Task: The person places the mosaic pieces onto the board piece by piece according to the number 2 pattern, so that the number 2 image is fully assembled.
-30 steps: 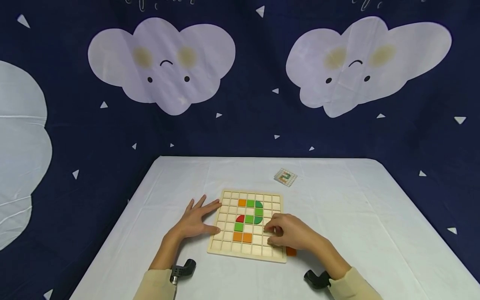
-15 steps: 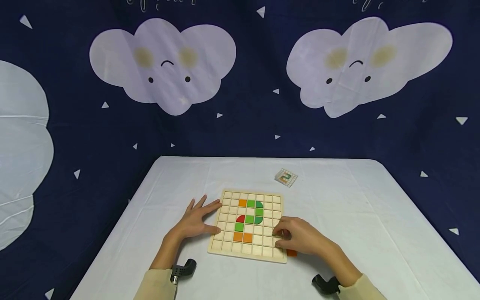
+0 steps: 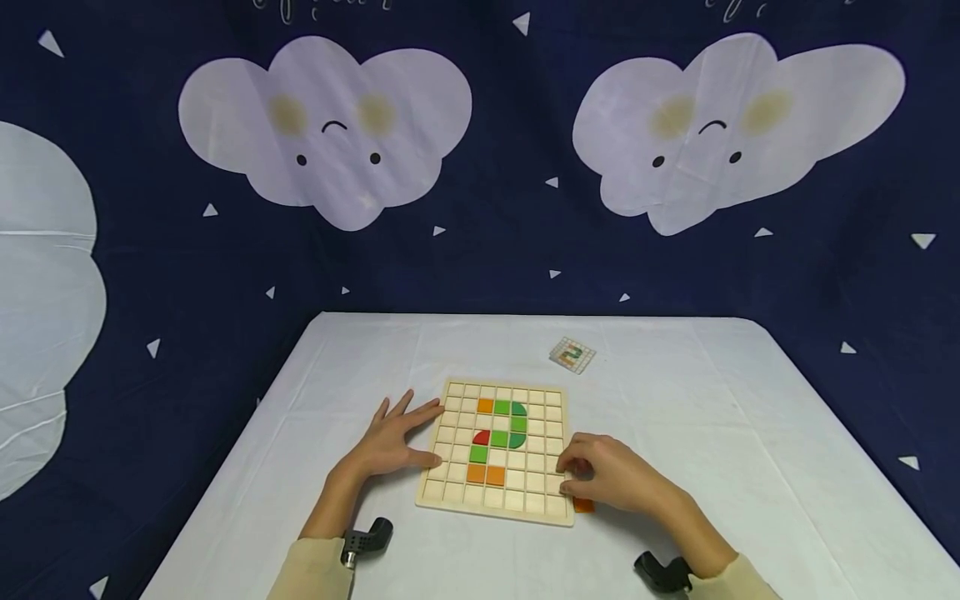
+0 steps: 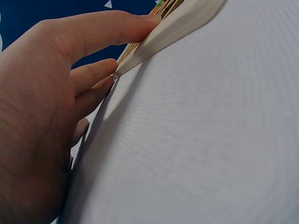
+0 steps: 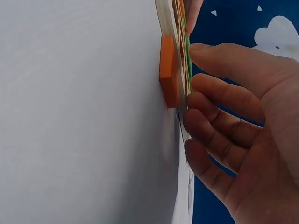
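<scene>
A pale wooden grid board point(image 3: 495, 514) lies flat on the table. In its cells sit orange squares point(image 3: 476, 474), light green squares point(image 3: 499, 438), dark green quarter-rounds point(image 3: 517, 440) and a red quarter-round point(image 3: 482, 437), forming a bent figure. My left hand point(image 3: 384, 446) is spread along the board's left edge, thumb and fingertips touching the rim. Over the right rim is my right hand point(image 3: 611, 471), fingers loosely bent and thumb apart, nothing between them. Just beneath it, against the board's right side, lies an orange block point(image 5: 169, 70), partly hidden in the head view.
A small square card point(image 3: 573, 355) printted with a similar coloured grid figure lies beyond the board. White cloth point(image 3: 750, 433) covers the table. Behind it hangs a dark blue curtain point(image 3: 517, 267) with clouds and triangles. A black camera point(image 3: 367, 537) sits at the left wrist.
My right hand has drawn back rightward from over the board's lower right cells to its right rim. My left hand stays in place, and the pieces on the board look the same.
</scene>
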Available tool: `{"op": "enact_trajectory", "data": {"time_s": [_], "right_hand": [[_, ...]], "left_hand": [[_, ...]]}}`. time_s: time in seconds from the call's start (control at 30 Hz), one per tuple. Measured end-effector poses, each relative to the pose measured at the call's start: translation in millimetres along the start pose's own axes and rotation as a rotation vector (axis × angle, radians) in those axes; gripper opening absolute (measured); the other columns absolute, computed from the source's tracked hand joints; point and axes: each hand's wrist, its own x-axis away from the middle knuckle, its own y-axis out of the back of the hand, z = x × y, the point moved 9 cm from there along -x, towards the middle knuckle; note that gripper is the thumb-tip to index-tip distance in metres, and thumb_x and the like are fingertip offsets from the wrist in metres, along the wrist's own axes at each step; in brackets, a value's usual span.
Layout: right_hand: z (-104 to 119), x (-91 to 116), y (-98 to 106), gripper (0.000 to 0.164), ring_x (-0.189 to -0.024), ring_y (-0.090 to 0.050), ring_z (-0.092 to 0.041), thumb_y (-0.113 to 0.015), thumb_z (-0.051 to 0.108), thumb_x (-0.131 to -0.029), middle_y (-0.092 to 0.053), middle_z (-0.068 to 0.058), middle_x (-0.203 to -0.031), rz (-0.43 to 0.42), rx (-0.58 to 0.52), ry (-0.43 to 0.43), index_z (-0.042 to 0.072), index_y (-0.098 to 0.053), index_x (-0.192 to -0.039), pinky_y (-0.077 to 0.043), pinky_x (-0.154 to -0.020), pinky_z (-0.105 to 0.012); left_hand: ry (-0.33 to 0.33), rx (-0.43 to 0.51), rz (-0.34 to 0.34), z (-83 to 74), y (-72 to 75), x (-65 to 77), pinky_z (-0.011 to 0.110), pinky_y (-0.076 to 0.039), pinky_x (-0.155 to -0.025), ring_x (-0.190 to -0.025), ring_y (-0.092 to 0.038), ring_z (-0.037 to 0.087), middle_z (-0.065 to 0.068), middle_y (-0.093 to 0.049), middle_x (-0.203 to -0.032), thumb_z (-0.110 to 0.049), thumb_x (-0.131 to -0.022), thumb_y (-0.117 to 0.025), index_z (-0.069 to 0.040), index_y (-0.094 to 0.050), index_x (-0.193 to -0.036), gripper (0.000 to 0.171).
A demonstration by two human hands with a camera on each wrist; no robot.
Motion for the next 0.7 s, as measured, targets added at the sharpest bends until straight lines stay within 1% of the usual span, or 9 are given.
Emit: {"op": "enact_trajectory", "data": {"time_s": [0.2, 0.43, 0.7], "right_hand": [[-5.4, 3.7, 2.2, 0.02, -0.075, -0.051, -0.007, -0.078, 0.039, -0.079, -0.055, 0.017, -0.084, -0.018, 0.011, -0.003, 0.027, -0.068, -0.092, -0.044, -0.065, -0.024], [-9.8, 8.5, 0.4, 0.02, -0.078, -0.055, -0.005, -0.079, 0.036, -0.079, -0.058, 0.017, -0.087, -0.007, -0.048, -0.019, 0.026, -0.067, -0.092, -0.049, -0.069, -0.023], [-9.9, 12.0, 0.2, 0.026, -0.08, -0.055, -0.005, -0.08, 0.038, -0.077, -0.059, 0.016, -0.088, 0.007, -0.064, -0.036, 0.024, -0.067, -0.095, -0.05, -0.071, -0.024]], "left_hand": [[0.001, -0.007, -0.003, 0.4, -0.3, -0.2, 0.046, 0.007, -0.115, -0.145, -0.008, 0.021, -0.018, -0.036, -0.148, -0.058, -0.066, -0.075, -0.032, -0.049, -0.142, 0.084], [-0.004, -0.003, 0.0, -0.7, -0.6, -2.3, 0.046, 0.008, -0.115, -0.145, -0.007, 0.021, -0.017, -0.036, -0.148, -0.058, -0.066, -0.075, -0.032, -0.049, -0.142, 0.084], [0.004, -0.011, 0.006, -0.8, -0.6, -2.2, 0.048, 0.007, -0.115, -0.145, -0.007, 0.022, -0.016, -0.036, -0.148, -0.059, -0.065, -0.075, -0.031, -0.049, -0.142, 0.085]]}}
